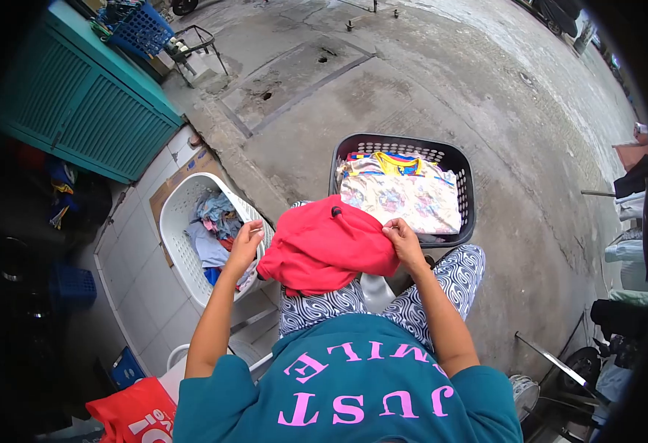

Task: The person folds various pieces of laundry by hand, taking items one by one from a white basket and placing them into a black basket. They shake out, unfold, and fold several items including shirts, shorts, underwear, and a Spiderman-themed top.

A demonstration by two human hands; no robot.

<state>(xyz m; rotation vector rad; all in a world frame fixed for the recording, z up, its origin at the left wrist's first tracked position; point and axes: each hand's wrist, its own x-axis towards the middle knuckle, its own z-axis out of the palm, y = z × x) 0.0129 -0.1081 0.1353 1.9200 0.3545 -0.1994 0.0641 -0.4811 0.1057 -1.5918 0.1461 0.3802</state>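
A red piece of clothing [324,251] with a small black cord stopper near its top lies bunched across my lap. My right hand [405,242] pinches its right edge between thumb and fingers. On the other side, my left hand [246,240] is raised just beside the garment, fingers extended, with nothing visible in it. A white laundry basket [180,247] to the left holds crumpled clothes [217,221]. In front of me, a black laundry basket [469,199] holds folded clothes [401,196], a pale patterned one with a yellow neckline on top.
A teal louvred cabinet [88,96] stands at the upper left, near a blue basket [141,31]. A red bag [136,413] is at lower left. Clothes hang along the right side [626,251], near a metal pole [553,360]. Concrete ground [412,96] stretches ahead.
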